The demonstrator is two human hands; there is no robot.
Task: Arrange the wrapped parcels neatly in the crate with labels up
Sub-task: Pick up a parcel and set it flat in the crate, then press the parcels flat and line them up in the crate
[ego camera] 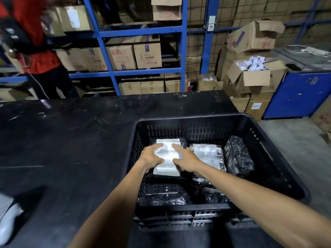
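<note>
A black slatted plastic crate stands on the black table and holds several parcels wrapped in black film. My left hand and my right hand both rest on a parcel with a white label facing up, at the crate's left side; fingers grip its edges. Right of it lies a second label-up parcel. A black parcel leans against the right wall with no label showing. Two more dark parcels lie along the near wall, their labels unclear.
The black table stretches to the left of the crate, with a pale object at its near left edge. A person in a red shirt stands beyond the table by blue shelving stacked with cartons. Open cartons are piled at the right.
</note>
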